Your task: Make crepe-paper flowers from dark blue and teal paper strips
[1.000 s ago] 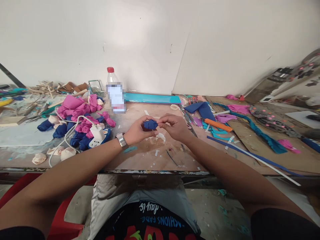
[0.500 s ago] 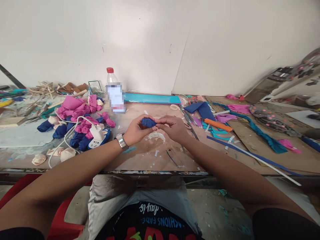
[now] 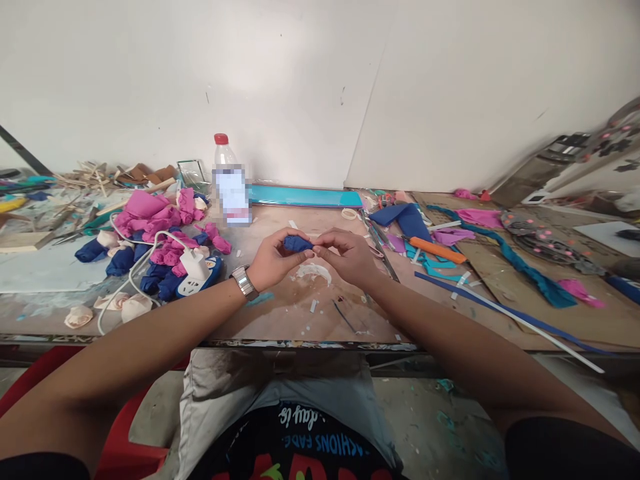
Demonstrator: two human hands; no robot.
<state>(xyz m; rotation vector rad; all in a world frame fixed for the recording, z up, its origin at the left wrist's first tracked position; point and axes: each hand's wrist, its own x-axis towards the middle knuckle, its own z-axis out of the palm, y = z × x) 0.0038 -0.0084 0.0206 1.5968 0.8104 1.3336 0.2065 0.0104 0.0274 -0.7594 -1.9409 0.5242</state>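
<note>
A small dark blue crumpled paper piece point(image 3: 297, 243) is held between both hands above the middle of the table point(image 3: 280, 313). My left hand point(image 3: 274, 261) wraps round its left side, thumb along the bottom. The fingertips of my right hand point(image 3: 345, 257) pinch its right end. To the left lies a heap of pink paper flowers point(image 3: 150, 217), with dark blue ones point(image 3: 120, 261) and cream ones point(image 3: 136, 308) around it.
A phone point(image 3: 234, 193) leans on a red-capped bottle point(image 3: 221, 150) at the back. A power strip point(image 3: 193, 285) with a white cable lies left. Right of my hands are an orange cutter point(image 3: 437, 250), scissors point(image 3: 376, 252), blue paper point(image 3: 407, 220) and a long white strip point(image 3: 540, 327).
</note>
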